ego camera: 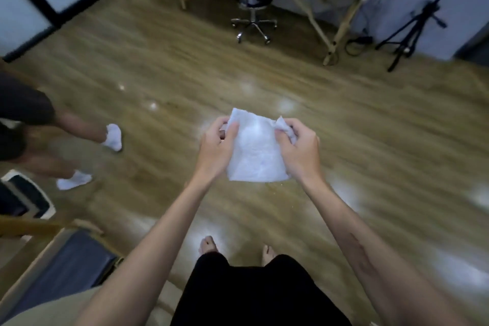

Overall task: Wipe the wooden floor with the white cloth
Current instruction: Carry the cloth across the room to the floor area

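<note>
I stand on the wooden floor (357, 140) and hold the white cloth (255, 151) in the air in front of me with both hands. My left hand (215, 147) grips its left edge, thumb on top. My right hand (297, 149) has its fingers curled round the bunched upper right corner. The cloth hangs roughly flat between the hands, well above the floor. My bare feet (209, 245) show below, past my dark trousers.
Another person's legs in white socks (113, 136) stand on the left. A rolling stool (254, 12) and a wooden-legged table (341, 29) are at the back, a black tripod (415, 29) at the right. A padded bench (68, 275) sits at lower left.
</note>
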